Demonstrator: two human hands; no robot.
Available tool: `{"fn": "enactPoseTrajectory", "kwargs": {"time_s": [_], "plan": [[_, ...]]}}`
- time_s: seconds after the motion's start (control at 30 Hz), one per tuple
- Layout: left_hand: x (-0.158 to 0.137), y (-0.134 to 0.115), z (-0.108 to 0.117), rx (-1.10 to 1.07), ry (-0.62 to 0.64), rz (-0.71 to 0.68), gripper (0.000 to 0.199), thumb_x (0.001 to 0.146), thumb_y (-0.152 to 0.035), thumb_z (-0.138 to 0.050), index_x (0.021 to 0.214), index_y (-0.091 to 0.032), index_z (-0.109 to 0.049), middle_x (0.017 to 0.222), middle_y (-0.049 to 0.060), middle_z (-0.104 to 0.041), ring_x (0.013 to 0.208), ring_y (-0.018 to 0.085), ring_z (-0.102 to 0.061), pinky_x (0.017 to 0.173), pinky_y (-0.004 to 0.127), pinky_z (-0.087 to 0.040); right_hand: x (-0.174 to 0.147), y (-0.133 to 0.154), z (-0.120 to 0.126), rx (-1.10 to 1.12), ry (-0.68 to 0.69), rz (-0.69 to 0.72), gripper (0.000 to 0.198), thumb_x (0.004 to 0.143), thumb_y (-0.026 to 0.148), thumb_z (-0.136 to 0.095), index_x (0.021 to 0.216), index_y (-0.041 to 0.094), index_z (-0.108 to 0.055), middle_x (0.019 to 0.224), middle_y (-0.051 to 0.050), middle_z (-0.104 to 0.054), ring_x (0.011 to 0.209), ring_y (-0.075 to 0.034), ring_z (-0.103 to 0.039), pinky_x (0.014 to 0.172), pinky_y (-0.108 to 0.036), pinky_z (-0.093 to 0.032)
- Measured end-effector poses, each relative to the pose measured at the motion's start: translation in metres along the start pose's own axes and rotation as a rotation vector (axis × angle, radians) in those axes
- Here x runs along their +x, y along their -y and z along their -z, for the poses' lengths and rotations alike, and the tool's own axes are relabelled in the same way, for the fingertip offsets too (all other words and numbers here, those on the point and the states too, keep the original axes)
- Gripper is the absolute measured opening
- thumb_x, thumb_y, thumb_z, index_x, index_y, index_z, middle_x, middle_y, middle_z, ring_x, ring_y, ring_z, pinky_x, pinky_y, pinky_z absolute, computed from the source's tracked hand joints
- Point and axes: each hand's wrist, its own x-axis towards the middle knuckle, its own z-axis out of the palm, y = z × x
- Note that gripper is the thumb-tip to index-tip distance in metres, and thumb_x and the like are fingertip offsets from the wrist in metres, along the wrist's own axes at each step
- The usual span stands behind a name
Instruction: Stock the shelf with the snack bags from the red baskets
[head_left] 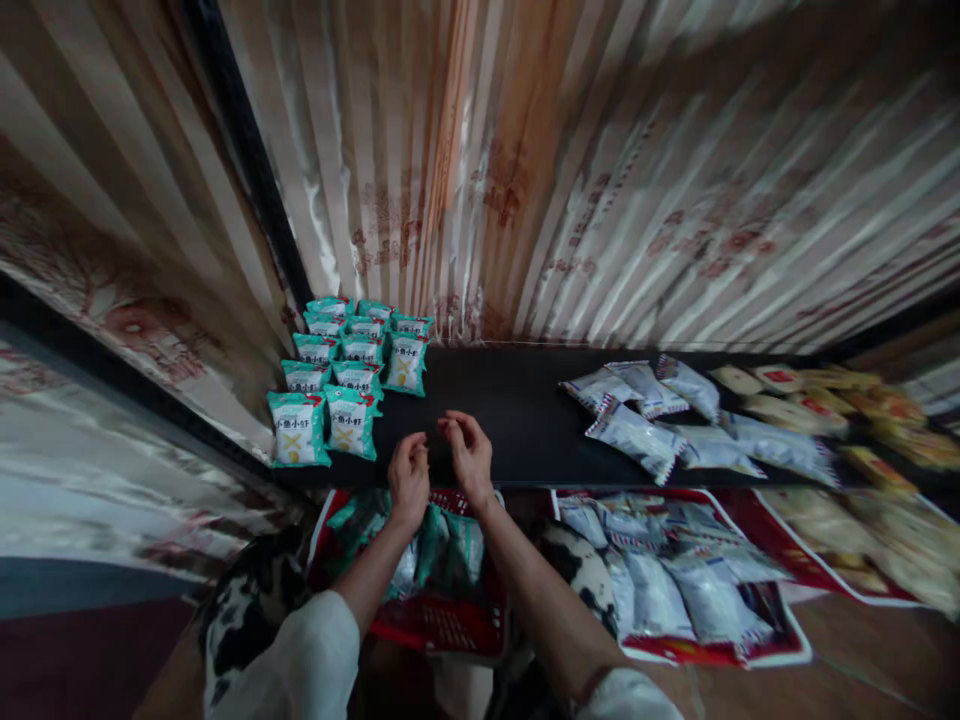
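I look down on a dark shelf (517,420) backed by striped curtains (600,180). Teal packets (345,375) stand in neat rows at its left end, so that part looks done. Silver packets (645,420) lie loose on the right, unsorted. Below the shelf, a red basket (442,625) holds more teal packets, so I judge stocking is partway. My left hand (409,478) and right hand (469,455) hover close together over the shelf edge, fingers curled and empty, holding nothing.
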Motion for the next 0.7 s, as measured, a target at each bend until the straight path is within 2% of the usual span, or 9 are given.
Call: {"fn": "enactPoseTrajectory", "kwargs": {"time_s": [0.07,0.17,0.27,0.33,0.4,0.53,0.7], "plan": [[-0.026,0.009,0.0,0.028,0.054,0.007,0.026,0.088,-0.024,-0.037,0.103,-0.019,-0.057,0.109,0.008,-0.063,0.088,0.016,-0.064,0.08,0.031,-0.053,-0.034,-0.007,0.017,-0.07,-0.011,-0.029,0.032,0.085,0.044,-0.045,0.093,0.018,-0.06,0.08,-0.005,-0.067,0.075,-0.017,-0.063,0.075,-0.029,-0.05],[-0.059,0.027,-0.002,0.204,0.175,0.111,0.028,0.087,-0.022,-0.035,0.103,-0.021,-0.057,0.107,0.006,-0.065,0.096,0.017,-0.062,0.085,0.032,-0.051,-0.078,-0.033,0.039,-0.319,-0.016,-0.128,0.032,0.085,0.044,-0.041,0.088,0.019,-0.061,0.083,-0.006,-0.067,0.08,-0.02,-0.063,0.075,-0.031,-0.049],[-0.084,0.043,-0.004,0.293,0.263,0.166,0.026,0.079,-0.011,-0.041,0.093,-0.02,-0.062,0.101,0.006,-0.067,0.1,0.018,-0.061,0.093,0.034,-0.046,-0.109,-0.066,0.051,-0.68,0.029,-0.301,0.031,0.085,0.031,-0.039,0.104,0.017,-0.06,0.099,-0.011,-0.066,0.094,-0.024,-0.062,0.086,-0.036,-0.045],[-0.097,0.051,-0.006,0.333,0.318,0.19,0.027,0.076,-0.007,-0.043,0.089,-0.019,-0.063,0.101,0.006,-0.068,0.1,0.018,-0.061,0.094,0.033,-0.044,-0.121,-0.082,0.052,-0.89,0.117,-0.369,0.038,0.081,0.021,-0.045,0.116,0.013,-0.056,0.115,-0.016,-0.06,0.111,-0.026,-0.054,0.095,-0.036,-0.04],[-0.107,0.057,-0.008,0.379,0.38,0.224,0.027,0.074,-0.006,-0.045,0.088,-0.018,-0.064,0.1,0.007,-0.069,0.099,0.018,-0.061,0.093,0.031,-0.044,-0.129,-0.091,0.051,-1.018,0.181,-0.448,0.048,0.077,0.016,-0.049,0.124,0.013,-0.051,0.128,-0.017,-0.051,0.121,-0.027,-0.047,0.098,-0.035,-0.037],[-0.125,0.063,-0.005,0.45,0.473,0.275,0.025,0.07,-0.006,-0.05,0.085,-0.019,-0.066,0.098,0.007,-0.07,0.098,0.019,-0.062,0.089,0.029,-0.044,-0.138,-0.094,0.049,-1.067,0.204,-0.514,0.057,0.073,0.013,-0.05,0.129,0.021,-0.048,0.142,-0.015,-0.037,0.123,-0.031,-0.044,0.093,-0.039,-0.04],[-0.133,0.065,0.004,0.483,0.473,0.278,0.027,0.072,-0.008,-0.048,0.089,-0.018,-0.067,0.102,0.009,-0.069,0.101,0.02,-0.062,0.091,0.031,-0.044,-0.142,-0.089,0.054,-1.043,0.249,-0.427,0.052,0.075,0.011,-0.043,0.126,0.019,-0.051,0.142,-0.018,-0.035,0.12,-0.032,-0.047,0.092,-0.042,-0.04]]}}
